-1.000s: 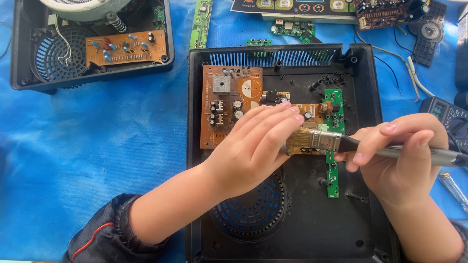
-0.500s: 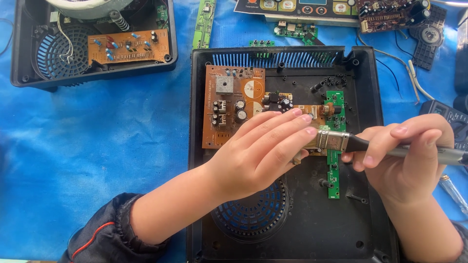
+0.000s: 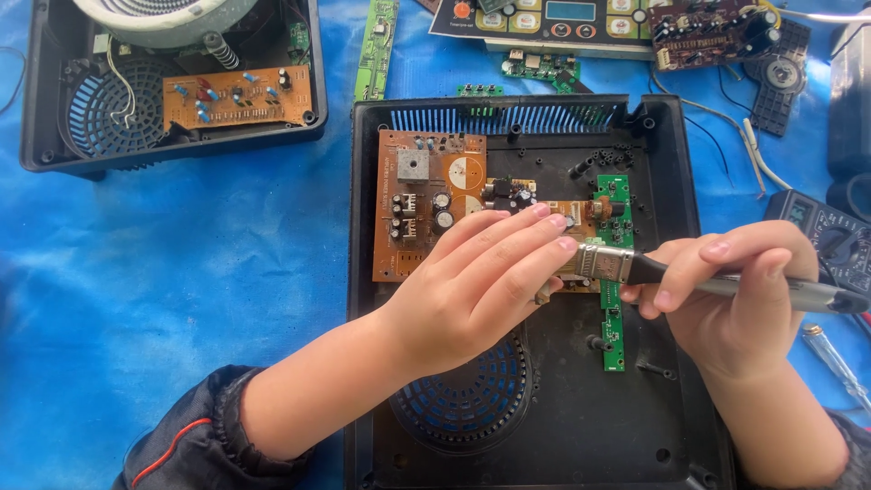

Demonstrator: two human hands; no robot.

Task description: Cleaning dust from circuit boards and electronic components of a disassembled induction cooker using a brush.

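- Head view: the left hand (image 3: 476, 295) lies flat with fingers stretched out and together, gripping nothing, its fingertips resting on the brown circuit board (image 3: 426, 200) inside the open black casing (image 3: 667, 272).
- The right hand (image 3: 735, 299) is closed around the dark handle of a paintbrush (image 3: 635, 269), which lies nearly level and points left.
- The brush's metal ferrule sits just beside the left fingertips; the bristles are mostly hidden behind those fingers, so they seem to touch the board, though I cannot be sure.
- A narrow green board (image 3: 614, 272) runs near to far just right of the brown one, passing under the brush.
- A round blue fan grille (image 3: 472, 404) shows in the casing's near part, below the left wrist.
- The casing sits on a desk covered by a blue sheet (image 3: 181, 299).
- Far left stands a second black casing (image 3: 54, 136) with an orange board.
- At the right edge lie a multimeter (image 3: 821, 227) and a screwdriver (image 3: 830, 358).
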